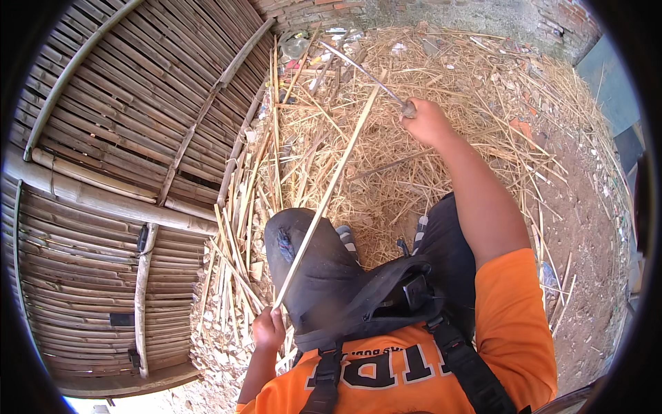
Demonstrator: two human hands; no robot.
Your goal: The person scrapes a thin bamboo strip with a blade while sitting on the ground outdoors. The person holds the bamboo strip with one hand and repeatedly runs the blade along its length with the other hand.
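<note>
A long pale bamboo strip (pixel 333 181) slants up across my left knee. Its lower end is gripped by my left hand (pixel 269 327), fingers closed around it beside my left hip. My right hand (pixel 426 123) is wrapped round the short handle of a long thin-bladed knife (pixel 372 78), whose blade points up and to the left. The blade passes close to the strip's far end; whether they touch I cannot tell. Both my legs, in dark trousers, are bent in front of me.
A slatted bamboo wall (pixel 131 103) stands at the left, with several loose bamboo strips (pixel 238 241) along its foot. Shavings (pixel 407 186) cover the ground ahead. Behind them rises a brick wall (pixel 469 21). Bare dirt (pixel 586 228) and a bluish panel (pixel 607 76) lie at the right.
</note>
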